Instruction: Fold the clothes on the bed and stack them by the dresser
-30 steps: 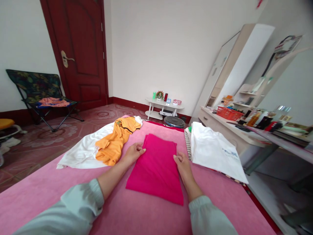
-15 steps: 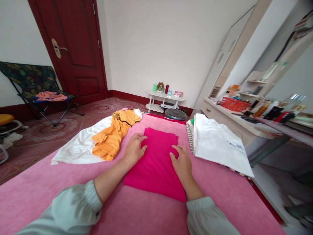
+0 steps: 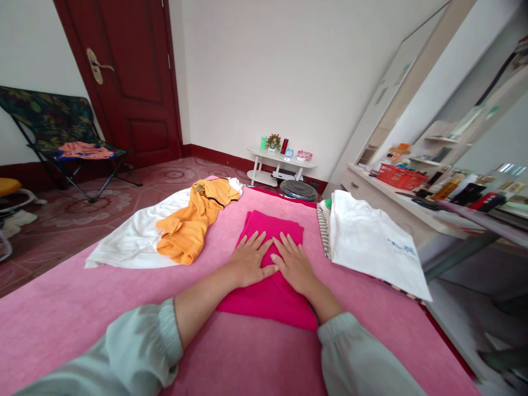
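Observation:
A folded bright pink garment (image 3: 264,302) lies in front of me on the pink bed cover (image 3: 231,357). My left hand (image 3: 251,263) rests flat on its upper left part, fingers spread. Beside it my right hand (image 3: 293,264) also lies flat on the cloth, fingers apart, the two thumbs close together near the middle. Part of the garment is hidden under both hands. To the left are a crumpled orange garment (image 3: 185,231) and a white garment (image 3: 127,239) partly beneath it. On the right sits a stack of folded clothes topped by a white shirt (image 3: 367,236).
A white dresser (image 3: 437,214) stands along the right, bearing a red basket (image 3: 400,176) and bottles. Beyond the bed is a low white table (image 3: 264,157) with small items. A folding chair (image 3: 45,129) holding cloth stands at the left, near a dark red door (image 3: 127,77).
Both hands have moved inward from the pink garment's side edges onto its middle, and their fingers have flattened and spread. The view has shifted slightly.

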The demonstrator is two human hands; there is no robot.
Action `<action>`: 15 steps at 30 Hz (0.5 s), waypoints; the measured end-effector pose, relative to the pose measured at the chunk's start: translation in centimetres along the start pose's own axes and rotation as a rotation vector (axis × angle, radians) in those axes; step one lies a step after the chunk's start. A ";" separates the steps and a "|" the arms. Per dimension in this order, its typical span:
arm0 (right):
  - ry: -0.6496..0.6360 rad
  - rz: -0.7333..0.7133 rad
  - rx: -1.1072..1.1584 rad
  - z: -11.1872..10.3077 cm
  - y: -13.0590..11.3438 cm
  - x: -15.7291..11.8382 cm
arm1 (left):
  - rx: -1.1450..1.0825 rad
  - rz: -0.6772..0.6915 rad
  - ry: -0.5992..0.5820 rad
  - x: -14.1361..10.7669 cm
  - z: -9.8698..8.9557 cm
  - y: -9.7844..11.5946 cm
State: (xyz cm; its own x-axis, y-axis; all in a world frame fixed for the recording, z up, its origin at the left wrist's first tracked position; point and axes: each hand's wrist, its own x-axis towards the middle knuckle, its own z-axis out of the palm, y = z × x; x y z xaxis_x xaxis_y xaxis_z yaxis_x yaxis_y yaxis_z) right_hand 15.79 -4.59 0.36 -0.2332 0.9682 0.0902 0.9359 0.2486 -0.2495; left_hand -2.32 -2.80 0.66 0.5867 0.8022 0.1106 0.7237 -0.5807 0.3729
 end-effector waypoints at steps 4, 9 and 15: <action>-0.006 0.075 -0.076 -0.4 1.3 2.3 | 0.058 -0.037 0.016 2.2 0.0 -1.3; 0.002 0.154 -0.141 -0.2 2.3 4.8 | 0.151 -0.092 0.040 5.0 0.3 -2.7; 0.009 0.263 -0.155 0.2 2.7 6.2 | 0.188 -0.143 0.017 6.2 0.2 -2.9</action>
State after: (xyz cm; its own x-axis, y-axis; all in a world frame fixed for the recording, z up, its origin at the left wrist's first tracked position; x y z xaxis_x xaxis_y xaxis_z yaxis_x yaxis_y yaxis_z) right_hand 16.83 2.08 0.08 0.0245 0.9984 0.0504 0.9931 -0.0185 -0.1155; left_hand -0.70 3.83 0.13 0.4678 0.8797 0.0852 0.8552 -0.4749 0.2077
